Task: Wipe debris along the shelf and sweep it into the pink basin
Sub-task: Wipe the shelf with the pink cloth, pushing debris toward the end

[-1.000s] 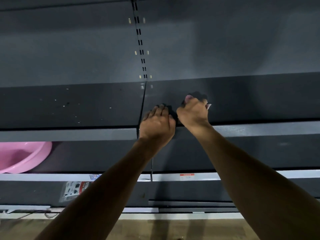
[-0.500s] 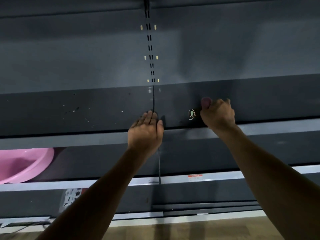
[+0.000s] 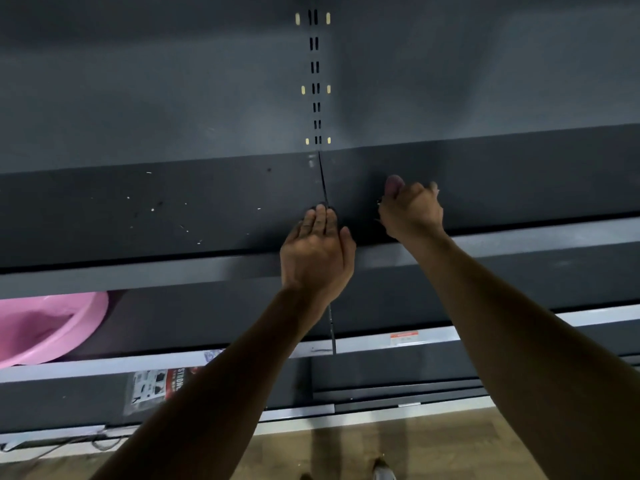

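Observation:
The dark shelf (image 3: 519,188) runs across the view at chest height. My left hand (image 3: 317,251) rests at its front edge by the seam between two panels, palm cupped, fingers together and holding nothing. My right hand (image 3: 412,213) lies on the shelf a short way to the right, curled into a fist with the thumb up; I see nothing clearly inside it. Several pale debris specks (image 3: 152,209) dot the left panel. The pink basin (image 3: 93,317) sits on the lower shelf at far left, partly hidden under the upper shelf's lip.
A slotted upright (image 3: 315,67) runs up the grey back wall above the seam. Lower shelf edges carry a red price label (image 3: 403,338) and a printed packet (image 3: 156,389). Wooden floor (image 3: 346,452) lies below.
My right hand has slid left along the shelf toward my left hand. The small bright scrap seen between the hands half a second ago is now out of sight.

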The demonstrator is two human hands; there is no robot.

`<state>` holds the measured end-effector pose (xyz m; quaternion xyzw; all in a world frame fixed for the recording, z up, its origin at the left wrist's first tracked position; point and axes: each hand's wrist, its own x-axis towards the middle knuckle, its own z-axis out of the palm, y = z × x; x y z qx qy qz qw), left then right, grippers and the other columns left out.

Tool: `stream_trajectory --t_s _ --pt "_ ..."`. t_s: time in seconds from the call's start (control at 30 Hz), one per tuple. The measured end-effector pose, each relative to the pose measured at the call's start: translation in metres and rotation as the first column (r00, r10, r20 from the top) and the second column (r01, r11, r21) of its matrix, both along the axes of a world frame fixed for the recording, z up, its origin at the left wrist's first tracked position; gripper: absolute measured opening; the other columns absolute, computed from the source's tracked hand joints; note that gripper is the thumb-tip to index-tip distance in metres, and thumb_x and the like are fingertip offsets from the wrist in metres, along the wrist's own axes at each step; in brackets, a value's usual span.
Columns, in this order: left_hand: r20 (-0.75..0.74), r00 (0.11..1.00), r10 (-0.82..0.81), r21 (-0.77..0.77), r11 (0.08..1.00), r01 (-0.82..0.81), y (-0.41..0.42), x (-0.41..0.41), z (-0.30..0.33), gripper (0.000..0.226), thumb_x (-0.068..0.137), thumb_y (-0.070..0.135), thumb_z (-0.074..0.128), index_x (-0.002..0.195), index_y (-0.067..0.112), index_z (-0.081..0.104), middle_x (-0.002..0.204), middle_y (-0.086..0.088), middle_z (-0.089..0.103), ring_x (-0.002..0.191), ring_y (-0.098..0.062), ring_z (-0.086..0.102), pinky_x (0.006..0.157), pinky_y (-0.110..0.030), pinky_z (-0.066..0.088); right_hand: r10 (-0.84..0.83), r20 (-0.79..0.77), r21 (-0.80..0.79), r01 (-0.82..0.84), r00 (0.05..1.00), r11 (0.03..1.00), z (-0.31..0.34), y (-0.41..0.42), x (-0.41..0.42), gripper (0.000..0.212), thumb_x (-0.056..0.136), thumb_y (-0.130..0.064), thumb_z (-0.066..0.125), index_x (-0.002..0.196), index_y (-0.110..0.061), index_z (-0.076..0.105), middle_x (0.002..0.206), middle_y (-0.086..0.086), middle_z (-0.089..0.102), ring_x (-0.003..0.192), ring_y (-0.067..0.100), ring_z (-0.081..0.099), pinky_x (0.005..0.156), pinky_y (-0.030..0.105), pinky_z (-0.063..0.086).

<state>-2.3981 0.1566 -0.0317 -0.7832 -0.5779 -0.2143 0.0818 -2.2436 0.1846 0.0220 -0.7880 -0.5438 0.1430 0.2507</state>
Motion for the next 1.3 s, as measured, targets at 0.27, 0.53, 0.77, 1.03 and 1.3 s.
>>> stream_trajectory --t_s 0.27,0.53,0.77,1.03,1.3 --pt "-0.016 0.997 -0.077 -0.103 0.992 0.075 0.0 -0.006 0.007 0.067 0.1 0.038 0.011 0.144 0.003 0.047 0.149 -0.016 0.047 0.141 -0.025 0.043 0.115 -0.035 0.032 -0.254 -0.261 0.095 0.286 0.932 0.954 0.002 0.001 0.009 0.058 0.084 -0.043 0.025 0.083 -0.005 0.069 0.084 0.02 0.068 0.087 0.034 0.061 0.087 0.038 0.053" --pt "-0.032 0.994 -0.103 -0.112 0.989 0.099 0.002 -0.01 0.006 0.073 0.097 0.038 0.007 0.137 -0.001 0.054 0.143 -0.02 0.053 0.136 -0.03 0.049 0.112 -0.038 0.038 -0.338 -0.111 0.026 0.343 0.934 0.939 0.014 -0.026 0.006 0.054 0.081 -0.05 0.046 0.099 -0.003 0.067 0.101 0.017 0.064 0.086 0.03 0.066 0.087 0.03 0.052" --pt "-0.022 0.992 -0.125 -0.136 0.983 0.121 0.004 -0.013 0.008 0.074 0.097 0.039 0.002 0.147 0.001 0.042 0.153 -0.018 0.042 0.144 -0.028 0.037 0.118 -0.037 0.03 -0.273 0.021 0.076 0.27 0.962 0.96 0.021 -0.023 -0.024 0.029 0.103 -0.025 0.032 0.084 -0.011 0.049 0.082 0.012 0.038 0.097 0.038 0.053 0.087 0.04 0.046" --pt "0.044 0.987 -0.153 -0.115 0.981 0.158 0.009 -0.014 -0.001 0.068 0.098 0.035 0.015 0.133 -0.004 0.058 0.139 -0.024 0.055 0.132 -0.035 0.052 0.109 -0.041 0.043 -0.274 0.26 0.13 0.247 0.926 0.96 0.008 -0.006 -0.038 0.055 0.098 -0.045 0.035 0.104 0.0 0.066 0.118 0.017 0.046 0.111 0.035 0.043 0.084 0.04 0.041" --pt "0.056 0.988 -0.144 -0.082 0.985 0.149 0.008 -0.012 -0.001 0.064 0.098 0.035 0.021 0.129 -0.002 0.062 0.135 -0.023 0.059 0.128 -0.033 0.056 0.106 -0.041 0.046 -0.148 0.128 -0.032 0.154 0.981 0.988 -0.008 -0.001 -0.036 0.059 0.09 -0.069 0.028 0.123 -0.031 0.058 0.126 0.011 0.044 0.116 0.035 0.038 0.096 0.049 0.041"
